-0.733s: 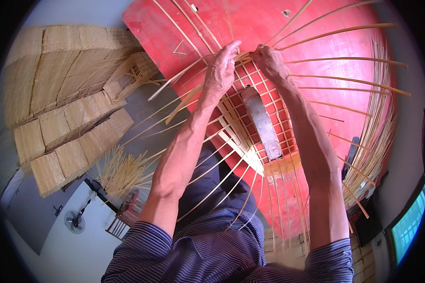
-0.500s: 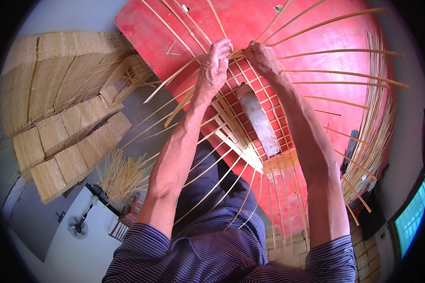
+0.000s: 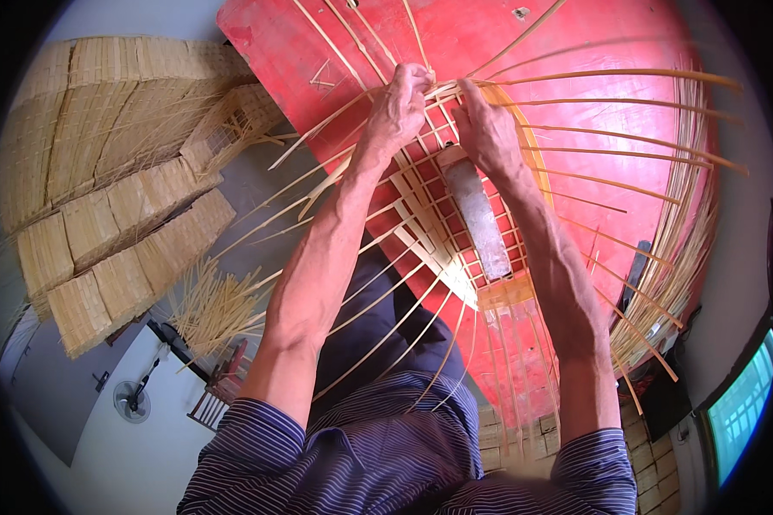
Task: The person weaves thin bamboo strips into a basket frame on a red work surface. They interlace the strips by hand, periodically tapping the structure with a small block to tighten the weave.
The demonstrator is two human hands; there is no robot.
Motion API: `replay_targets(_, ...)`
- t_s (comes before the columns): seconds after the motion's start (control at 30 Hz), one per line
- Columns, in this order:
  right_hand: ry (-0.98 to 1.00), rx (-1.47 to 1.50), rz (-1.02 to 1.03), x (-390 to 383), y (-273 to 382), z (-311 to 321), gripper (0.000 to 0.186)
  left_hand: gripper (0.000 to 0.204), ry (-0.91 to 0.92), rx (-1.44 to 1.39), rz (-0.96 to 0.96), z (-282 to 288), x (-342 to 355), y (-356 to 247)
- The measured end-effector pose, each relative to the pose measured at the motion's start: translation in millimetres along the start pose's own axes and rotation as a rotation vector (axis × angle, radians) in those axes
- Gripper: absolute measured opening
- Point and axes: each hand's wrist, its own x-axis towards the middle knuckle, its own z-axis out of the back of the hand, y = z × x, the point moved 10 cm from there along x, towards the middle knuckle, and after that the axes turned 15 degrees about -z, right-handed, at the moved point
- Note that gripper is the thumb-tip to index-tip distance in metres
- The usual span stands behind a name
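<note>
An openwork basket base (image 3: 414,192), woven from bamboo strips, lies flat on a red board, with long loose strips fanning out all around it. A grey metal bar (image 3: 478,219) rests lengthwise on its grid. At the far edge of the weave my left hand (image 3: 399,110) is closed, pinching a thin bamboo strip between thumb and fingers. Just right of it my right hand (image 3: 489,133) bends over the same edge, its index fingertip on the strip and its other fingers curled; what lies under them is partly hidden. A flat yellowish strip (image 3: 531,154) curves along the right side.
The red board (image 3: 318,51) carries a bundle of thin strips (image 3: 691,197) along its right edge. Stacked woven baskets (image 3: 103,163) stand at left, with a sheaf of cut strips (image 3: 210,300) below them. A fan (image 3: 131,401) is at lower left.
My right hand has drawn back slightly toward me from the far edge, its index finger straighter. The flat strip on the right side shows more. My left hand keeps its pinch.
</note>
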Motion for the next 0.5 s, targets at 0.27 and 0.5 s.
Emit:
replay_targets(0.27,0.073,-0.254,-0.057,52,-7,-38,0.034,0.031,0.105,0.111,0.039,-4,4,-5)
replay_targets(0.5,0.136,-0.19,0.028,59,-6,-47,0.041,0.029,0.149,0.08,0.028,-1,6,1)
